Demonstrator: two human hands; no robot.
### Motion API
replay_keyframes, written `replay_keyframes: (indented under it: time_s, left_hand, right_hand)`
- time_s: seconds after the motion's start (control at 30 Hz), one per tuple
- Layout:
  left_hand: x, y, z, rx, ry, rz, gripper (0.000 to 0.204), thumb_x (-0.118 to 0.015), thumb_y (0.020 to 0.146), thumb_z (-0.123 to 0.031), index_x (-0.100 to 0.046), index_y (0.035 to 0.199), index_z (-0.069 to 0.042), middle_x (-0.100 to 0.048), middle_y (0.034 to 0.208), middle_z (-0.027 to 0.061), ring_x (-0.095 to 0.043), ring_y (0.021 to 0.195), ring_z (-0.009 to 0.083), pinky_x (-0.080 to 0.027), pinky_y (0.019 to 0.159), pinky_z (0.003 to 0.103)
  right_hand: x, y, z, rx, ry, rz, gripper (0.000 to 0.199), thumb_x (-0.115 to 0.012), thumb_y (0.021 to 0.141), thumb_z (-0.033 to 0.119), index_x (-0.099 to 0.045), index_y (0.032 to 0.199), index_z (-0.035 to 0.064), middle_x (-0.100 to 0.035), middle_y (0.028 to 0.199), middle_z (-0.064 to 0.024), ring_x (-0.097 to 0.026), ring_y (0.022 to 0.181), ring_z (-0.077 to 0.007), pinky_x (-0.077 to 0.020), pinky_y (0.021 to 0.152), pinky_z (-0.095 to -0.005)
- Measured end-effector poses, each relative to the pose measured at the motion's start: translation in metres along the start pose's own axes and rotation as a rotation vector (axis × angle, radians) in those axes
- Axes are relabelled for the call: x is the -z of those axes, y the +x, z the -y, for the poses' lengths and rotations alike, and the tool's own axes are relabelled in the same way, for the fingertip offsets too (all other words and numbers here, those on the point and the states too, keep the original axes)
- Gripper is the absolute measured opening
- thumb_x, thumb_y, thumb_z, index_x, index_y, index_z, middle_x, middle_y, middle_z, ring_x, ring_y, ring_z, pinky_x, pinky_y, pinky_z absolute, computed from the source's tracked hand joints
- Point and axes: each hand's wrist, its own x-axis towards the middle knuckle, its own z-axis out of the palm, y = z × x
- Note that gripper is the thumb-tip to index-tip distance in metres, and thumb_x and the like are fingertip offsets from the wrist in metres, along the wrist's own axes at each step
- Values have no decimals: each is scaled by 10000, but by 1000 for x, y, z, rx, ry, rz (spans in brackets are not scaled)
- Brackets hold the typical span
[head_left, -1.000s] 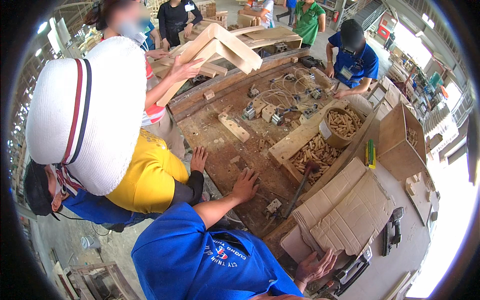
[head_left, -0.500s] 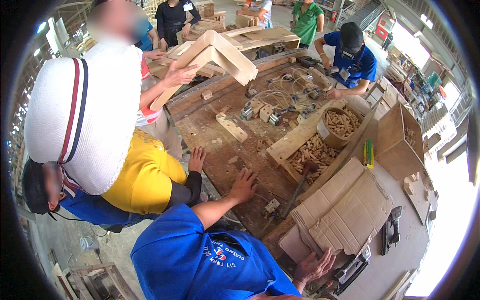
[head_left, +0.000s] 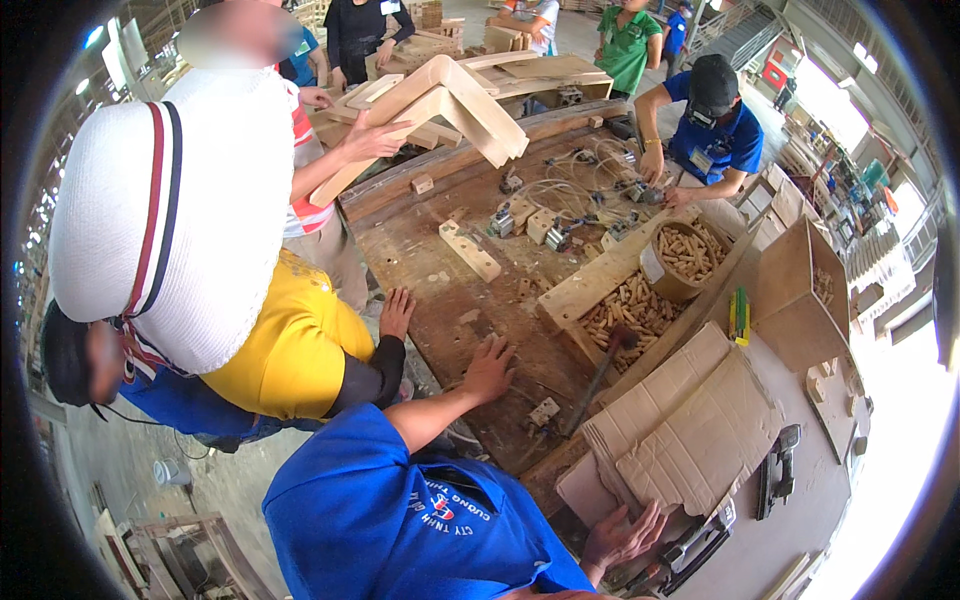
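My left hand [head_left: 489, 370] lies flat on the worn wooden workbench [head_left: 420, 262], fingers spread and holding nothing. On the right, my right hand [head_left: 622, 541] is held with fingers extended at the near edge of some flattened cardboard [head_left: 700, 415]; nothing shows in its grip. Beside that hand lies a black and silver tool like a nail gun [head_left: 690, 553]. Between my hands are a small wooden block with holes [head_left: 545, 411] and a long-handled mallet [head_left: 597, 385], its head against a heap of wooden dowels [head_left: 632, 308].
A co-worker's hand [head_left: 397, 312] rests on the bench's left edge. Another person holds an angled wooden piece [head_left: 440, 88] over the far side. A person in blue [head_left: 720, 125] handles clamps and hoses [head_left: 560, 190]. A wooden box [head_left: 795, 310] and a second nail gun [head_left: 777, 472] are right.
The view has shifted slightly. The angled wooden piece and its holder have moved a little. At the far right, the person in blue has shifted their hands among the hoses. My hands stay put.
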Motion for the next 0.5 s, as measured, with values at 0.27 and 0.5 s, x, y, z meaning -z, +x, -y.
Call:
replay_keyframes:
  time_s: [0.27, 0.5]
  left_hand:
    - [-2, 0, 3, -20, 38, 0, 613, -582, 1059, -351, -449, 1578, -54, -374, 1648, 213, -254, 1572, 474, -261, 1288, 561]
    - [-2, -1, 3, -6, 23, 28, 601, -537, 1084, -359, -432, 1596, -63, -340, 1670, 210, -247, 1577, 470, -243, 1296, 556]
  right_hand:
    - [1, 0, 0, 18, -1, -3, 541, -606, 1027, 358, -602, 1460, 35, -639, 1446, -168, -516, 1427, -426, -390, 1168, -558]
    - [0, -1, -3, 22, -18, 6, 534, -603, 1034, 341, -595, 1470, 33, -632, 1456, -176, -508, 1433, -438, -389, 1169, -563]
